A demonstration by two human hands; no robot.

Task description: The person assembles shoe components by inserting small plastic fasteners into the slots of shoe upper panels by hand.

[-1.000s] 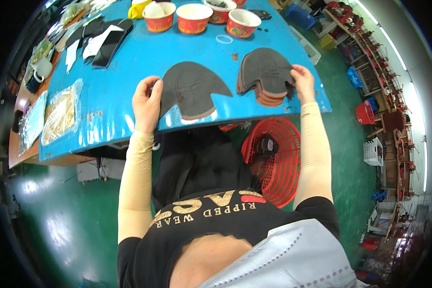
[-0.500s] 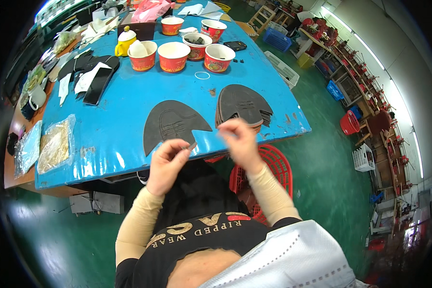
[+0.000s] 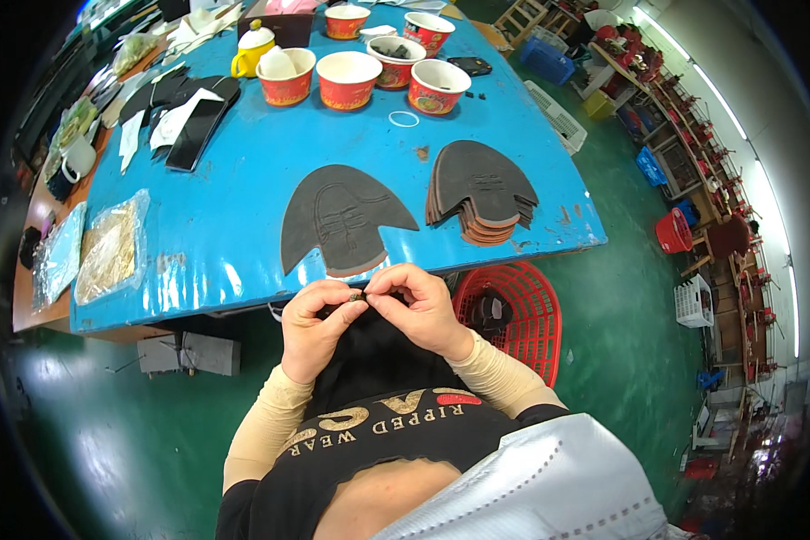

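Note:
In front of the table's near edge my two hands meet at the fingertips. My left hand (image 3: 315,326) pinches a small dark piece (image 3: 357,296), too small to make out. Thumb and forefinger of my right hand (image 3: 414,310) close on its other side. Just beyond them a single dark shoe-upper piece (image 3: 346,216) lies flat, its curved end away from me, with stitched or pressed lines on it. To its right a stack of similar dark shoe-upper pieces (image 3: 484,184) shows brown edges.
Red paper bowls (image 3: 346,85), one with dark bits, and a yellow teapot (image 3: 254,56) stand farther back on the blue table (image 3: 207,238). A phone (image 3: 198,135) and plastic-bagged material (image 3: 112,252) lie left. A red basket (image 3: 549,315) stands by the table's right front.
My right hand has come left and down from beside the stack to meet my left hand at the small piece. The view has shifted slightly.

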